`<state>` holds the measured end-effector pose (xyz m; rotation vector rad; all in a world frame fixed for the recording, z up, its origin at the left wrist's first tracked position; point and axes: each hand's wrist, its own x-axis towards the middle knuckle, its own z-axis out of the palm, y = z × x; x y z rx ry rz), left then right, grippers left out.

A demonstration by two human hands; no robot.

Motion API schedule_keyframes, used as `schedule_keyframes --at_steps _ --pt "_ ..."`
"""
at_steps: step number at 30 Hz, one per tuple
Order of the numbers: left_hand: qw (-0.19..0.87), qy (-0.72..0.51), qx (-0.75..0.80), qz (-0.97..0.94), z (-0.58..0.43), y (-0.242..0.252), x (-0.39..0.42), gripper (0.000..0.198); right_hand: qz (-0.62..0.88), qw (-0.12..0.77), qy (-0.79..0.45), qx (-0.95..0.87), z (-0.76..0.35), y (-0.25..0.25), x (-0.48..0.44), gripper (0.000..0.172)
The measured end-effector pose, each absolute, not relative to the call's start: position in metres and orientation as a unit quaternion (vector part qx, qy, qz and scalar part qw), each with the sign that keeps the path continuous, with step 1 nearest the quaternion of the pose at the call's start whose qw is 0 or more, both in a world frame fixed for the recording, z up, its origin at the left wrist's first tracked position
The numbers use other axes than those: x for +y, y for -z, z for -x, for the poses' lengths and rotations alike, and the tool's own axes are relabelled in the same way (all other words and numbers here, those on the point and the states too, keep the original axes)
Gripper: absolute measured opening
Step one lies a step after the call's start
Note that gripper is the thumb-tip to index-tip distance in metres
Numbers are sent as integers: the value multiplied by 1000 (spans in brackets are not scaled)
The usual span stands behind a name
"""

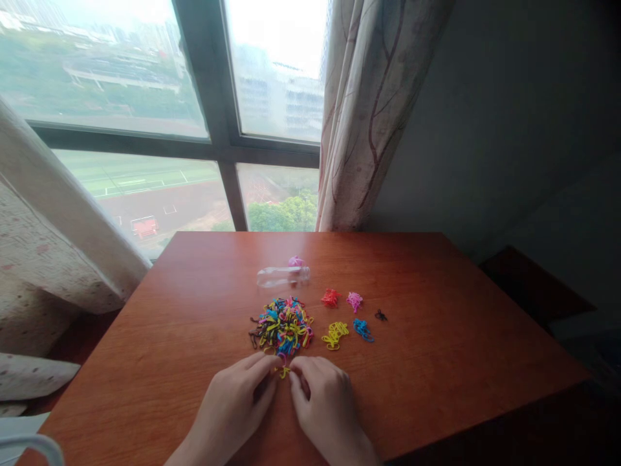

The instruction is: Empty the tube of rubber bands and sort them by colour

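Near the front of the wooden table, my left hand (237, 395) and my right hand (324, 395) face each other with fingers pinched. Between their fingertips is a small yellow clump of bands (284, 373), with a pink band at its top. Just beyond lies a mixed pile of coloured bands (284, 325). To its right are separate little heaps: red (330, 298), pink (354, 301), yellow (334, 335), blue (363, 330) and black (381, 315). Which fingers grip which band is too small to tell.
A clear plastic bottle (276, 277) lies on its side behind the mixed pile, with a pink object (295, 261) beside it. The wooden table (436, 362) reaches back to a window and curtains. A white curved object (33, 441) shows at the lower left.
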<state>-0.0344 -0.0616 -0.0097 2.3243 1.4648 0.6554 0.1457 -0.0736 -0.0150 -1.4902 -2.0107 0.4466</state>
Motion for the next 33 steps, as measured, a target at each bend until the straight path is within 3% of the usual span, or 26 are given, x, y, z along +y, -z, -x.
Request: schedule_keyframes --at_steps 18,33 --pt "151 -207 517 -817 34 11 -60 22 579 291 -146 -748 -161 14 -76 16" --pt "122 -240 510 -817 37 12 -64 18 674 337 -112 -648 -212 22 -47 14"
